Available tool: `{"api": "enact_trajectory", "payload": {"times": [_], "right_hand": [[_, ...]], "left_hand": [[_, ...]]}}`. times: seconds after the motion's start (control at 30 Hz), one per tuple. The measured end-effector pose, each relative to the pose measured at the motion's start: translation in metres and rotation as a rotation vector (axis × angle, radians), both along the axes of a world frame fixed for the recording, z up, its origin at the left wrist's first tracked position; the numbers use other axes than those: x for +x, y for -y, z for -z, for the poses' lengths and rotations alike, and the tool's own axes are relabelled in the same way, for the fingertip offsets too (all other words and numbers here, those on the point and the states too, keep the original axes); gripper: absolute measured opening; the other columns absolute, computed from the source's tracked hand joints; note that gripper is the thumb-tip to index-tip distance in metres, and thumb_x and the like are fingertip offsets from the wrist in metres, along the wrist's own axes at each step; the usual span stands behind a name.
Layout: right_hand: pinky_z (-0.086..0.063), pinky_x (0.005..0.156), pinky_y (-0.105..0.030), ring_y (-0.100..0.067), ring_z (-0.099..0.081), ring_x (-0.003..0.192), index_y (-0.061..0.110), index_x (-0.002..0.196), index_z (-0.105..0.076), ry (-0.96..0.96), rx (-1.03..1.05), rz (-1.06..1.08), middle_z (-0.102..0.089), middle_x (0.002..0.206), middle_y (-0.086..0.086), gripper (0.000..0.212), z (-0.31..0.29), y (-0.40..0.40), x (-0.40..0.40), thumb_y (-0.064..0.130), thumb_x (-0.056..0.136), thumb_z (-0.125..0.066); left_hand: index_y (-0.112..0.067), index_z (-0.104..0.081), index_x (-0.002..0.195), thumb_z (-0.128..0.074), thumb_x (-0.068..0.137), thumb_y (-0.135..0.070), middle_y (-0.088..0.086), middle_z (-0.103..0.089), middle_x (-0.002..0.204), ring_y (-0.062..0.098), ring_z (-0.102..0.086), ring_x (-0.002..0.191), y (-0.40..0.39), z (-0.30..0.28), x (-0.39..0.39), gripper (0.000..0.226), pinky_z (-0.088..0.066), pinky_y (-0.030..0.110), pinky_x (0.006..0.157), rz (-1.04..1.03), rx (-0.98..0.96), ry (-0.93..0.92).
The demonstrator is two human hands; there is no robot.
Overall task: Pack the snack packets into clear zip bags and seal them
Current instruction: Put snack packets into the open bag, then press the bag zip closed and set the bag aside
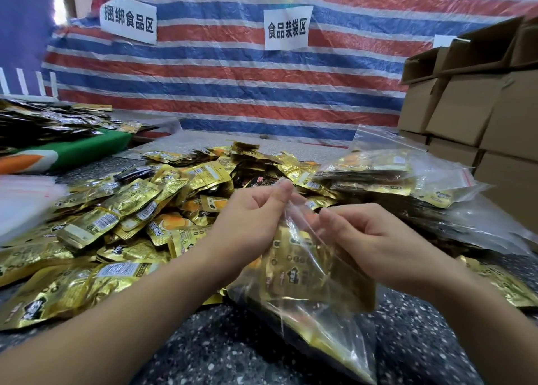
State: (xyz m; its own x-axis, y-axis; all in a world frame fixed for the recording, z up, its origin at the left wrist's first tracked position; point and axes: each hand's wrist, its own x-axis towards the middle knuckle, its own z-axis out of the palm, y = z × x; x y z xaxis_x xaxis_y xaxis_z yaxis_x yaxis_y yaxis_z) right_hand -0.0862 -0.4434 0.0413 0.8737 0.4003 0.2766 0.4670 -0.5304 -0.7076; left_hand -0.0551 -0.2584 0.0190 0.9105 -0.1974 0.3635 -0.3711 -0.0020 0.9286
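Bare speckled table (227,352) only at near edge, between forearms. Packet heap (122,224) crowds left; filled bags (407,175) and boxes (471,108) hem right. Zip bag (302,282) with gold packets at centre; left hand (250,218) and right hand (369,239) fingers curled, pinching its mouth.

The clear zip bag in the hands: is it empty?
No, the clear zip bag already holds gold snack packets while both hands pinch its top.
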Motion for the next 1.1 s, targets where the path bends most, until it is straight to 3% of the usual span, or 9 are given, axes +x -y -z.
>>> {"api": "enact_trajectory", "payload": {"times": [0.13,0.33,0.47,0.6,0.7,0.83,0.9,1.0,1.1], "right_hand": [[-0.061,0.071,-0.032,-0.010,-0.073,0.083,0.039,0.106,-0.071,-0.037,-0.032,-0.052,-0.076,0.093,0.009,0.038,-0.007,0.011,0.000,0.063,0.078,-0.064],[-0.055,0.059,-0.018,-0.006,-0.071,0.070,0.031,0.089,-0.078,0.244,0.245,0.153,-0.076,0.079,0.009,0.018,-0.006,0.010,0.004,0.042,0.077,-0.069],[-0.052,0.056,-0.015,-0.004,-0.069,0.066,0.029,0.082,-0.078,0.383,0.295,0.181,-0.075,0.077,0.009,0.014,-0.004,0.006,0.004,0.038,0.080,-0.067],[-0.056,0.057,-0.023,-0.011,-0.073,0.072,0.029,0.102,-0.072,0.242,0.538,0.136,-0.077,0.086,0.000,0.029,-0.008,0.006,0.002,0.042,0.077,-0.073],[-0.055,0.063,-0.024,-0.013,-0.074,0.081,0.027,0.110,-0.066,0.083,0.498,0.154,-0.077,0.094,0.002,0.052,-0.012,0.011,0.004,0.055,0.068,-0.079],[-0.054,0.085,-0.049,-0.024,-0.070,0.088,0.021,0.090,-0.079,-0.031,0.463,0.148,-0.077,0.093,-0.008,0.034,-0.007,0.004,0.006,0.046,0.070,-0.070],[-0.056,0.088,-0.043,-0.026,-0.071,0.090,0.020,0.088,-0.080,-0.032,0.520,0.090,-0.077,0.093,-0.010,0.024,-0.006,0.004,0.006,0.036,0.075,-0.067],[-0.057,0.070,-0.024,-0.013,-0.070,0.074,0.018,0.077,-0.081,-0.048,0.644,0.081,-0.076,0.079,-0.005,0.018,-0.008,0.005,0.007,0.022,0.083,-0.064],[-0.058,0.064,-0.025,-0.015,-0.069,0.069,0.011,0.078,-0.079,-0.113,0.786,0.120,-0.073,0.078,-0.009,0.020,-0.008,0.007,0.009,0.022,0.083,-0.063]], "left_hand": [[-0.017,-0.075,0.081,-0.046,0.096,-0.043,0.008,-0.074,0.070,0.017,-0.069,0.057,-0.002,-0.004,0.000,0.042,-0.054,0.027,0.051,-0.036,-0.147,0.024],[-0.020,-0.074,0.088,-0.061,0.067,-0.065,0.014,-0.075,0.089,0.030,-0.072,0.080,-0.005,-0.007,0.003,0.051,-0.060,0.044,0.071,0.053,-0.124,-0.147],[-0.012,-0.071,0.093,-0.074,0.067,-0.041,0.011,-0.075,0.087,0.022,-0.071,0.078,-0.006,-0.006,0.001,0.039,-0.058,0.033,0.066,0.171,-0.079,-0.172],[-0.012,-0.072,0.078,-0.071,0.067,-0.021,0.009,-0.073,0.074,0.015,-0.068,0.064,-0.004,-0.009,0.003,0.014,-0.060,0.027,0.060,0.090,-0.308,-0.112],[-0.020,-0.076,0.067,-0.070,0.068,-0.022,0.005,-0.073,0.070,0.013,-0.067,0.060,-0.006,-0.012,0.005,0.006,-0.059,0.026,0.057,0.011,-0.376,-0.052],[-0.023,-0.076,0.068,-0.068,0.075,-0.023,0.006,-0.074,0.074,0.013,-0.070,0.063,-0.011,-0.014,0.008,0.011,-0.057,0.027,0.055,0.012,-0.450,-0.002],[-0.024,-0.076,0.070,-0.068,0.076,-0.023,0.006,-0.074,0.076,0.013,-0.069,0.064,-0.011,-0.014,0.009,0.011,-0.056,0.026,0.056,0.021,-0.454,0.001],[-0.022,-0.075,0.077,-0.067,0.077,-0.027,0.005,-0.075,0.081,0.010,-0.067,0.063,-0.009,-0.012,0.009,0.010,-0.055,0.027,0.055,0.029,-0.389,-0.031],[-0.022,-0.073,0.088,-0.073,0.069,-0.042,0.001,-0.076,0.089,0.016,-0.070,0.081,-0.008,-0.007,0.009,0.028,-0.058,0.032,0.065,0.023,-0.282,-0.118]]}}
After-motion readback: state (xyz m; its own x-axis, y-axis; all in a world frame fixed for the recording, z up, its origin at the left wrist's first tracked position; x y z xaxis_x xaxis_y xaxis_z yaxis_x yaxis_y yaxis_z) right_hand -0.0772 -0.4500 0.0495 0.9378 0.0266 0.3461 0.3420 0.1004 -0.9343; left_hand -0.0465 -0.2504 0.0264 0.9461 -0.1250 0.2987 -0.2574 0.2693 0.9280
